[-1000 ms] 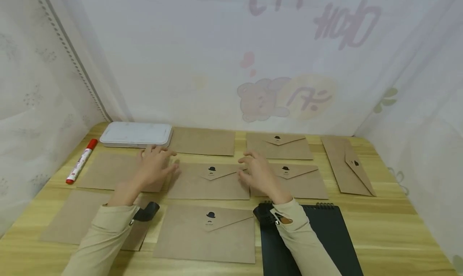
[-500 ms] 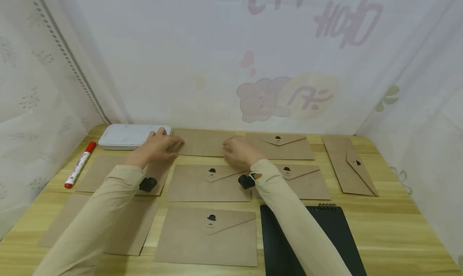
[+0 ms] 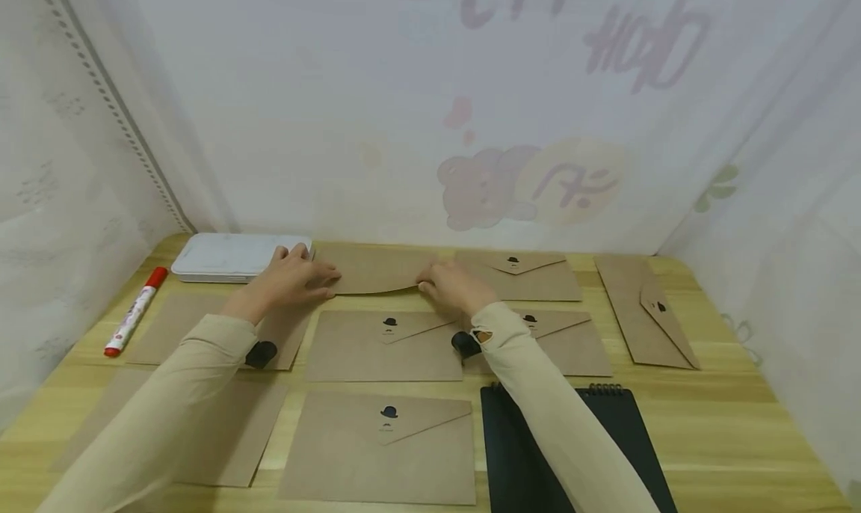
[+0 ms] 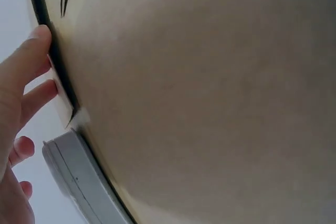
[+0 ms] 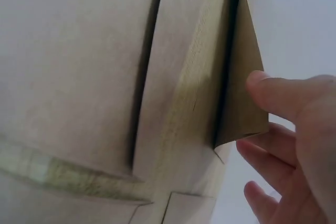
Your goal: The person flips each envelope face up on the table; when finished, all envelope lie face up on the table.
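A plain brown paper envelope [image 3: 378,266] lies at the back of the table, its blank side up. My right hand [image 3: 459,285] pinches its right end between thumb and fingers. In the right wrist view that corner of the envelope [image 5: 244,93] is bent up off the wood. At the opposite end, my left hand [image 3: 285,280] holds the left corner, the thumb at the near edge. The left wrist view has the thumb and a finger of the left hand [image 4: 18,90] on either side of the paper edge, close to a white case [image 3: 232,257].
Several more brown envelopes lie in rows, among them a hat-printed envelope [image 3: 380,348] in the middle and an upright envelope [image 3: 628,311] at right. A red-capped marker [image 3: 137,311] lies at far left. A black spiral notebook [image 3: 615,431] sits under my right forearm. White cloth encloses the table.
Both hands have moved back from over the middle row to the rear envelope. They have taken its two ends, and its right near edge has risen.
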`<action>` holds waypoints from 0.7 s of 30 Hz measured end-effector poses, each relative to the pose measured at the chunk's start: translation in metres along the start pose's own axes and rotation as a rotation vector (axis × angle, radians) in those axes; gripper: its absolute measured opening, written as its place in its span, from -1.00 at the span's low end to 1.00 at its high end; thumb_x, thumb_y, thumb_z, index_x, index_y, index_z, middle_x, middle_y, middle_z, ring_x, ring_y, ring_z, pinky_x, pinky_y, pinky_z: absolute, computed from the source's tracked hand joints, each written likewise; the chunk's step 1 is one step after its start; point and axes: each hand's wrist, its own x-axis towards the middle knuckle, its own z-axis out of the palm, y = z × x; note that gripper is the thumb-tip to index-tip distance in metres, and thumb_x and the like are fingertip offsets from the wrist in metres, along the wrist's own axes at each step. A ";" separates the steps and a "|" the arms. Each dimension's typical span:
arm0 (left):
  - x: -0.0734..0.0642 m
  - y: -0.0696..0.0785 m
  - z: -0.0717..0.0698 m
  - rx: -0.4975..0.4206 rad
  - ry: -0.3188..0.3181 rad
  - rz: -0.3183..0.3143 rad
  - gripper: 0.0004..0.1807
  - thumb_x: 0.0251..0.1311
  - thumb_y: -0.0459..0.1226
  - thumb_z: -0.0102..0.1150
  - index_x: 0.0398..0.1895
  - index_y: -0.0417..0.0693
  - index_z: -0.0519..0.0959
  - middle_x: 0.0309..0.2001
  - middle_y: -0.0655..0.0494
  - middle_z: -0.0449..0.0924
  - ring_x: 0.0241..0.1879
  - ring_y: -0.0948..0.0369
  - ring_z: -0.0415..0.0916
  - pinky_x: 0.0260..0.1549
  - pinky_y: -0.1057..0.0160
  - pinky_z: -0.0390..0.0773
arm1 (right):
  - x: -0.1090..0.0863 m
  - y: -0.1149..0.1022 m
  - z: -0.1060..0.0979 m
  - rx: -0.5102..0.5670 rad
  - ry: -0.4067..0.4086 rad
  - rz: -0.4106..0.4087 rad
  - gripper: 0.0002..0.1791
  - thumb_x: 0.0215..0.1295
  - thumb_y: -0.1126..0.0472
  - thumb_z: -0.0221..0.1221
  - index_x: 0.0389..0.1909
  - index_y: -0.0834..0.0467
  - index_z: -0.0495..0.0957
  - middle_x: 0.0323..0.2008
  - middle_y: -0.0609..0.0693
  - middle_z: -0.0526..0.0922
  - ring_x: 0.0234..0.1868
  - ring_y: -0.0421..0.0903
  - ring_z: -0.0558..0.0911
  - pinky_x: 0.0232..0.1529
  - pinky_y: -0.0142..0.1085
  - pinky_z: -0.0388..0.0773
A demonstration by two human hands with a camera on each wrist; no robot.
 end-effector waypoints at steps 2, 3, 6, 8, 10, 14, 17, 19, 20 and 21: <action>-0.004 -0.001 0.002 -0.015 -0.002 -0.004 -0.56 0.12 -0.07 0.26 0.06 -0.02 0.58 0.09 0.00 0.52 -0.27 0.08 0.20 -0.31 0.02 0.06 | 0.000 -0.001 0.001 0.013 0.003 -0.003 -0.71 0.39 0.19 0.03 0.03 0.17 0.57 -0.03 0.04 0.60 0.02 -0.05 0.54 0.10 -0.24 0.38; -0.006 -0.001 0.002 -0.025 0.001 -0.009 -0.55 0.11 -0.07 0.26 0.07 -0.01 0.58 0.09 0.01 0.52 -0.28 0.08 0.18 -0.31 0.02 0.04 | 0.000 -0.001 0.002 0.020 0.013 -0.008 -0.71 0.39 0.20 0.03 0.02 0.18 0.57 -0.02 0.04 0.60 0.03 -0.04 0.54 0.11 -0.24 0.37; -0.007 -0.002 0.001 -0.088 -0.005 -0.036 -0.57 0.13 -0.07 0.25 0.07 0.00 0.58 0.02 0.02 0.57 -0.33 0.10 0.11 -0.34 0.04 -0.04 | 0.001 -0.001 0.003 0.052 0.037 -0.014 -0.72 0.40 0.24 0.00 0.01 0.22 0.56 -0.03 0.08 0.61 0.03 -0.01 0.54 0.11 -0.22 0.38; -0.007 -0.004 0.000 -0.153 -0.004 -0.074 -0.61 0.18 -0.07 0.20 0.04 0.00 0.60 -0.20 0.03 0.62 -0.34 0.10 0.09 -0.36 0.05 -0.07 | 0.002 0.000 0.004 0.084 0.051 -0.004 -0.72 0.42 0.26 -0.04 0.02 0.25 0.53 -0.04 0.10 0.61 0.01 -0.01 0.55 0.09 -0.22 0.40; -0.005 -0.006 -0.001 -0.219 0.009 -0.112 -0.65 0.23 -0.07 0.14 -0.01 -0.02 0.63 -0.34 0.07 0.61 -0.33 0.09 0.12 -0.36 0.06 -0.06 | 0.002 0.000 0.004 0.130 0.063 0.029 -0.71 0.44 0.25 -0.08 0.05 0.27 0.46 -0.14 0.13 0.62 -0.11 -0.02 0.59 -0.01 -0.24 0.46; 0.001 -0.009 -0.001 -0.301 0.083 -0.161 -0.66 0.30 -0.10 0.06 -0.08 -0.14 0.65 -0.33 0.00 0.61 -0.26 0.02 0.22 -0.31 0.00 0.07 | 0.003 0.003 0.006 0.203 0.132 0.070 -0.76 0.45 0.26 -0.12 0.04 0.28 0.25 -0.46 0.06 0.54 -0.50 -0.09 0.51 -0.40 -0.28 0.49; 0.007 -0.008 0.002 -0.295 0.172 -0.194 -0.65 0.31 -0.11 0.04 -0.15 -0.20 0.65 -0.30 -0.09 0.62 -0.22 -0.05 0.29 -0.25 -0.10 0.16 | 0.004 0.005 0.007 0.239 0.209 0.038 -0.81 0.44 0.31 -0.14 -0.01 0.29 0.16 -0.60 0.02 0.41 -0.65 -0.13 0.38 -0.58 -0.29 0.39; 0.010 -0.004 0.005 -0.289 0.242 -0.247 -0.65 0.30 -0.10 0.06 -0.21 -0.25 0.60 -0.34 -0.12 0.60 -0.24 -0.08 0.33 -0.20 -0.14 0.18 | 0.004 0.007 0.008 0.237 0.268 -0.005 -0.85 0.42 0.36 -0.14 -0.07 0.29 0.15 -0.58 0.00 0.37 -0.63 -0.14 0.36 -0.56 -0.32 0.39; 0.012 -0.001 0.006 -0.292 0.276 -0.278 -0.64 0.29 -0.09 0.07 -0.24 -0.27 0.55 -0.37 -0.13 0.59 -0.26 -0.09 0.34 -0.18 -0.16 0.18 | 0.004 0.008 0.009 0.233 0.295 -0.025 -0.88 0.41 0.38 -0.13 -0.10 0.28 0.16 -0.56 0.01 0.36 -0.59 -0.14 0.37 -0.53 -0.33 0.39; 0.014 0.002 0.007 -0.292 0.312 -0.310 -0.63 0.28 -0.09 0.08 -0.25 -0.29 0.49 -0.40 -0.15 0.56 -0.28 -0.10 0.37 -0.15 -0.17 0.20 | 0.005 0.010 0.010 0.220 0.325 -0.047 -0.90 0.40 0.40 -0.12 -0.14 0.28 0.17 -0.53 0.03 0.36 -0.56 -0.12 0.38 -0.50 -0.32 0.40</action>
